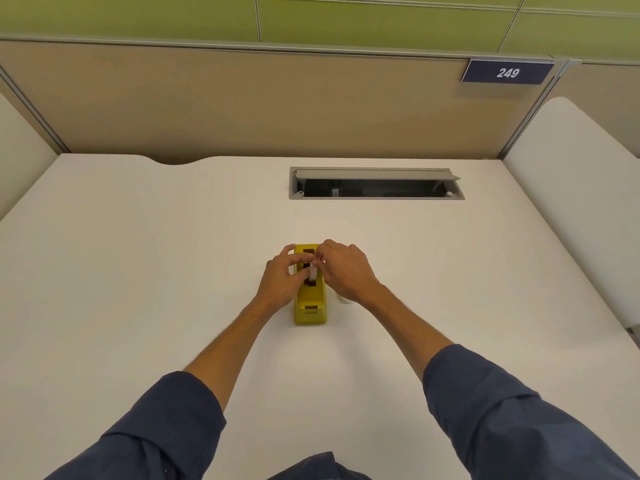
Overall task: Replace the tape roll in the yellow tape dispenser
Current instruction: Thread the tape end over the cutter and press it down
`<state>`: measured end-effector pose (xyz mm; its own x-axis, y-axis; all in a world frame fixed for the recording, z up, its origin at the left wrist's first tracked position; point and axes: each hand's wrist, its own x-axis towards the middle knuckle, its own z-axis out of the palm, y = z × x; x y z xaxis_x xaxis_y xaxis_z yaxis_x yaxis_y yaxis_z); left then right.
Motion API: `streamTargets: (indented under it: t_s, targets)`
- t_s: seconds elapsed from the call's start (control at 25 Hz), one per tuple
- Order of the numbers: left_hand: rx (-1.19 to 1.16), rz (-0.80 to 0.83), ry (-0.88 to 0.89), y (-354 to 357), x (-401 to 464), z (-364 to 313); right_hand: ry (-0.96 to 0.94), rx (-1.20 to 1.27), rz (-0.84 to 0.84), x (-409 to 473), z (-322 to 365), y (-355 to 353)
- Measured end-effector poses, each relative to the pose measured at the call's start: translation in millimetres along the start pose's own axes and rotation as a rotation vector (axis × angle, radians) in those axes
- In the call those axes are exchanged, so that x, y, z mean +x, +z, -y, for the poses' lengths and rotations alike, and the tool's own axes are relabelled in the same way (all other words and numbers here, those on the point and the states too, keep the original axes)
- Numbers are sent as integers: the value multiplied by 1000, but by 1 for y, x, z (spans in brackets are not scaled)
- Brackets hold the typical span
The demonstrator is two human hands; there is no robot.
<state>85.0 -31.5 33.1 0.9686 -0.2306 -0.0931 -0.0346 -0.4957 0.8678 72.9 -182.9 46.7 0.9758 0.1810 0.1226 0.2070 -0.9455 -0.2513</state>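
The yellow tape dispenser (310, 309) stands lengthwise in the middle of the white desk (138, 271), cutter end toward me. A whitish tape roll (312, 272) sits in its dark slot. My left hand (282, 280) is at the dispenser's left side, fingers curled onto the roll. From the right, my right hand (343, 271) pinches the same roll with its fingertips. A small white object (343, 300), perhaps another roll, peeks out under my right wrist, mostly hidden.
A grey cable tray (376, 183) with its lid raised is set into the desk behind the dispenser. Beige partition walls close the back and sides. A white panel (581, 188) stands at the right. A sign reads 249 (507, 73).
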Motion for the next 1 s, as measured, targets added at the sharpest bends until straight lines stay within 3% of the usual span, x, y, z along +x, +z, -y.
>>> streamTargets:
  t_s: [0.56,1.0]
  targets:
    - [30,41,43,-2,3,1,-14,-3,-4,-5,3,-2]
    - [65,42,8,-2,2,0,-72,25,-132,-18,4,0]
